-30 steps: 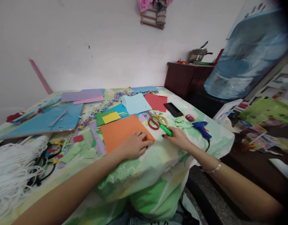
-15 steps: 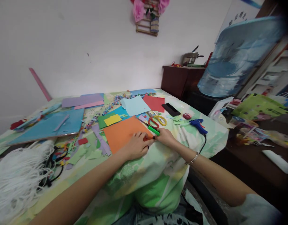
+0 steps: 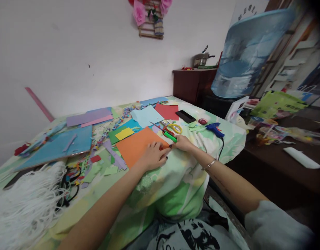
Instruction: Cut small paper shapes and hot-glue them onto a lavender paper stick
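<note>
My left hand lies with fingers spread on the near right part of an orange paper sheet, pressing on it. My right hand is closed around a knife with a green handle, at the sheet's right corner. Its thin tip points up and left, above the orange sheet's far edge. Scissors with red and yellow handles lie just beyond the knife. Left of the orange sheet are a yellow paper and a green paper, and behind it a pale blue sheet.
A black phone, a red round object and a blue glue gun lie to the right. White cord is heaped at left, beside paper scraps and a blue board. A water bottle stands beyond the table.
The view has shifted slightly, so the background sits further left. Both hands stay at the orange sheet's right corner, and the knife's handle is still in my right hand.
</note>
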Tool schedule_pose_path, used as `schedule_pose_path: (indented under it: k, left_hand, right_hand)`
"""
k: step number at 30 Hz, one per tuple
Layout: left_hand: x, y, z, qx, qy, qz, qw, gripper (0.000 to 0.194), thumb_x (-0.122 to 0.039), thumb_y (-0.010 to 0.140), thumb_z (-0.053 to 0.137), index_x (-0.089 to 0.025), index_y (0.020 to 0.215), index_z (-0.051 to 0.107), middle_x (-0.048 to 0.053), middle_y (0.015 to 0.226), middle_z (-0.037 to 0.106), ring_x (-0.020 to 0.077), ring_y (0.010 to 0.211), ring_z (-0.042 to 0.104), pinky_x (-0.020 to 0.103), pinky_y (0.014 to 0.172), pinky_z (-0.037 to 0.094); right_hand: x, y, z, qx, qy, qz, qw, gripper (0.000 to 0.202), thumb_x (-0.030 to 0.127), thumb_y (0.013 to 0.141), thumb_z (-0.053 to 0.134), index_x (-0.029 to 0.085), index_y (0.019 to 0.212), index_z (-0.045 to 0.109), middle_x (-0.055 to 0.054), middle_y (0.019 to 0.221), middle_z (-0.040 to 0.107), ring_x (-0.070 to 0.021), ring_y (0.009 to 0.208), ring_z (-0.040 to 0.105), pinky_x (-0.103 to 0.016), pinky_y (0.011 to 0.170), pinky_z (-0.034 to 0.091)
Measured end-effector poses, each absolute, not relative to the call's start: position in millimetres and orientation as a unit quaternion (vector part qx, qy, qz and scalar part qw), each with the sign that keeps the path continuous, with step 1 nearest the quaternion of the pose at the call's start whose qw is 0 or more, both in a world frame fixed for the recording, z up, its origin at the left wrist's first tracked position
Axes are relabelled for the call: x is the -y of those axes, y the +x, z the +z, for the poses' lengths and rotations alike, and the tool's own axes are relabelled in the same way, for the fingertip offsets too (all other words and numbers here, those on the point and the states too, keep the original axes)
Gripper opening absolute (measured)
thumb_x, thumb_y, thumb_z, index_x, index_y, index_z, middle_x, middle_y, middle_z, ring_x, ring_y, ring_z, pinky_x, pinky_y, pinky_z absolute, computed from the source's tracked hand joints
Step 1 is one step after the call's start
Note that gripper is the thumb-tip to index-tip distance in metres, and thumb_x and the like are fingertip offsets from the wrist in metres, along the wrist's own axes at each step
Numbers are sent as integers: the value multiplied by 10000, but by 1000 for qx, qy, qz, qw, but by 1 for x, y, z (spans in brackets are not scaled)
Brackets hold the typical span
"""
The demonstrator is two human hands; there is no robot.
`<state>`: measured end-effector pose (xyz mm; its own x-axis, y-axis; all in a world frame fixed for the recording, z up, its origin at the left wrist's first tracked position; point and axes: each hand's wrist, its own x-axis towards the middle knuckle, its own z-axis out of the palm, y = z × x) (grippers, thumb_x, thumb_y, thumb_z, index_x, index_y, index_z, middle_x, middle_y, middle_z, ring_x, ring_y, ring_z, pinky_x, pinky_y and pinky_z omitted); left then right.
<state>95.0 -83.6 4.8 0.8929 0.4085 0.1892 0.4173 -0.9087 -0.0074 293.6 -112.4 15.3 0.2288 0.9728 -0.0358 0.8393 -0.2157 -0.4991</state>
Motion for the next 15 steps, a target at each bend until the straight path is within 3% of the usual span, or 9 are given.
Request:
schedule_pose_path:
  k: [7, 15]
  left_hand:
    - [88, 94, 4, 220, -970, -102, 24, 444, -459, 892, 366, -321, 1293, 498, 92, 1074, 475, 271, 980, 416, 427, 816, 342]
    - [91, 94, 2, 247, -965, -94, 3, 482, -469, 888, 370, -339, 1344, 449, 107, 1112, 452, 293, 1020, 389, 471, 863, 326]
  right_hand:
    - [113, 289, 19, 596, -767, 186, 147, 298, 352, 889, 558, 138, 1095, 582, -63, 1040, 622, -177, 883, 613, -370, 764, 517]
    - [105, 286, 15, 583, -787, 165, 117, 306, 323, 896, 555, 154, 1151, 563, -81, 1143, 587, -202, 969, 599, -395, 811, 516]
